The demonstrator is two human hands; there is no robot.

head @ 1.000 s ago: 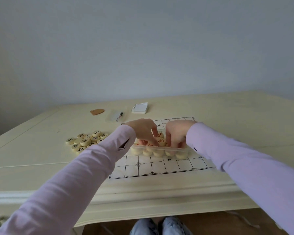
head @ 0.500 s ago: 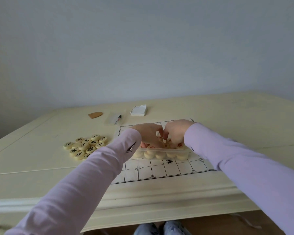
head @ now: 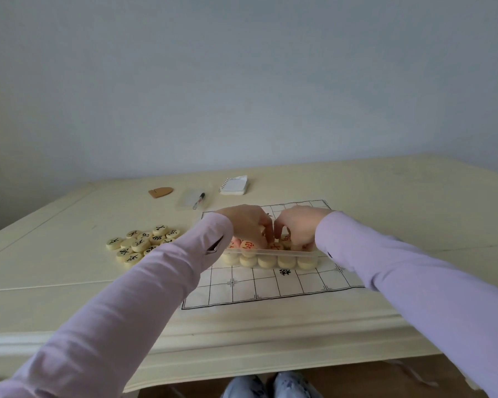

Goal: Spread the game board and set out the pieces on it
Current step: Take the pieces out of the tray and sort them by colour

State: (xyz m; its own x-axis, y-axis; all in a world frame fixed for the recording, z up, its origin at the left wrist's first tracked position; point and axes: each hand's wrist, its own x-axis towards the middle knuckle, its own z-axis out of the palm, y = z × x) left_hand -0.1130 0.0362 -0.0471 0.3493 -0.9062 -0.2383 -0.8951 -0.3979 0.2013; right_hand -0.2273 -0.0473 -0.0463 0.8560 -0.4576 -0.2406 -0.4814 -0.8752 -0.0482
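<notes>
Game board (head: 256, 288): lay flat, centred at the front edge of the tabletop (head: 385, 196). Tray (head: 270, 252) of red pieces (head: 247, 245): mid-board, judged handy for placing. My right grip (head: 299, 225) pinched one; my left grip (head: 246, 225) curled in the tray, hold unclear. Black pieces (head: 140, 244): heaped beside the board's left edge.
</notes>
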